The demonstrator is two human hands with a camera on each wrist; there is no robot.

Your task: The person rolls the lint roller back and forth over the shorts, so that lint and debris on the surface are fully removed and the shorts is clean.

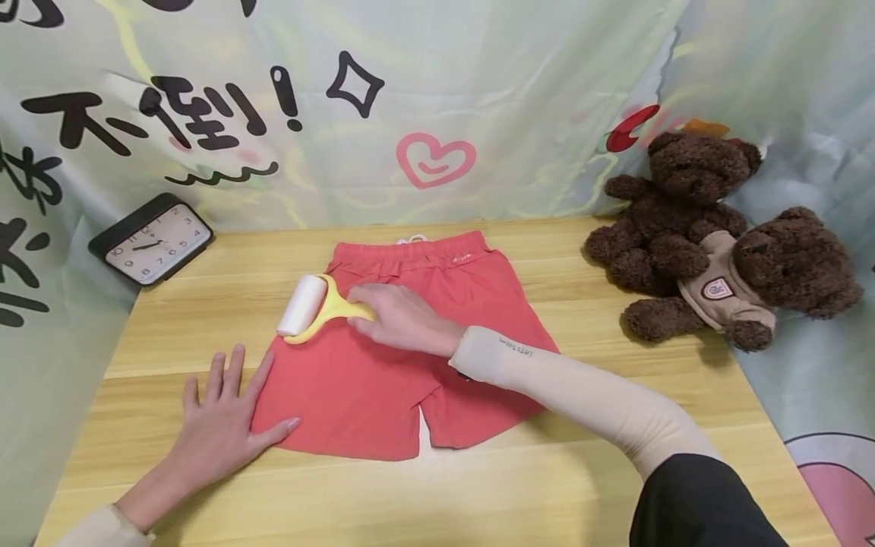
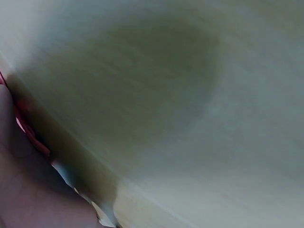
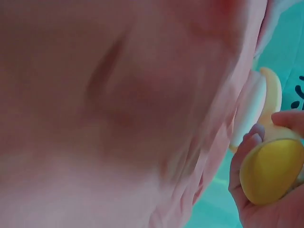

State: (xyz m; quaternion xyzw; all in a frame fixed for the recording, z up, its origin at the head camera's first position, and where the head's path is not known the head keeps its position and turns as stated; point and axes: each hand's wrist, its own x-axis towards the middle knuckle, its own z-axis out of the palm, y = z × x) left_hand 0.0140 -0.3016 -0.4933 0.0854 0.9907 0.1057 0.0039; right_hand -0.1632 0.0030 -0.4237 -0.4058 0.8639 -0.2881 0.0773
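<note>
Red shorts (image 1: 355, 387) lie spread on the wooden table, waistband toward the back, with a white drawstring at the top. My right hand (image 1: 403, 317) grips the yellow handle of a lint roller (image 1: 302, 305), whose white roll overlaps the left edge of the shorts. In the right wrist view the rounded end of the yellow handle (image 3: 273, 171) shows inside my curled fingers. My left hand (image 1: 222, 422) rests with fingers spread at the left leg of the shorts, the thumb over the fabric near the hem. Only part of that hand (image 2: 28, 190) shows in the left wrist view.
A black-framed clock (image 1: 160, 241) stands at the back left corner. Two brown teddy bears sit and lie at the right: one bare (image 1: 656, 220), one in a beige shirt (image 1: 728, 285). A printed cloth (image 1: 519, 99) hangs behind the table (image 1: 478, 501).
</note>
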